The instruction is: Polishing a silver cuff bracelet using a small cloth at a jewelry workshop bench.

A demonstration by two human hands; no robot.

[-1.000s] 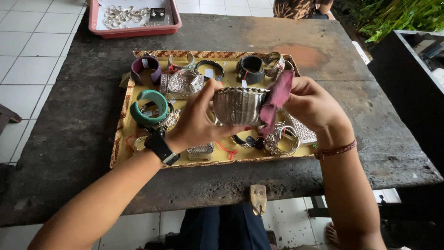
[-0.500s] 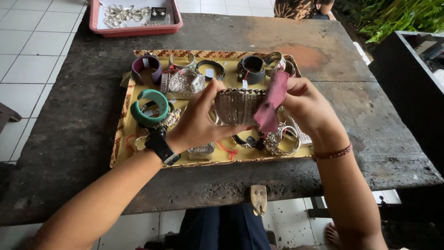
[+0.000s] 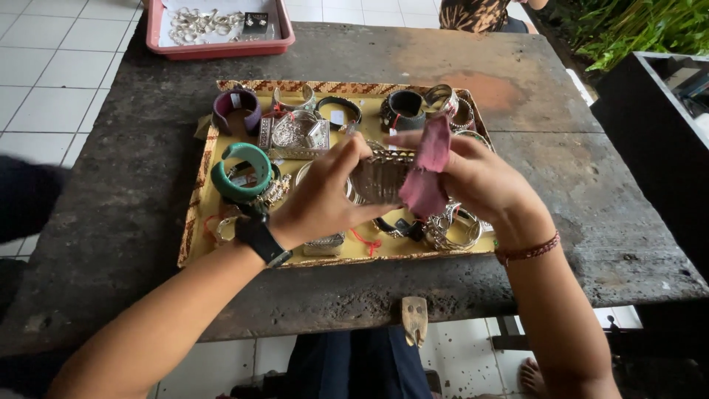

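From my end, both hands are up over the yellow tray on the dark stone table. The left hand is closed around a wide silver cuff bracelet, fingers curled over its top edge, so the cuff sits in the air just above the middle of the tray. The right hand is pinching a pink cloth and pressing it against the cuff's right end.

The tray's packed with bangles: a green bangle to the left, a purple cuff in the back corner, and a black bangle further back. A red tray with small silver bits sits at the far edge of the table.
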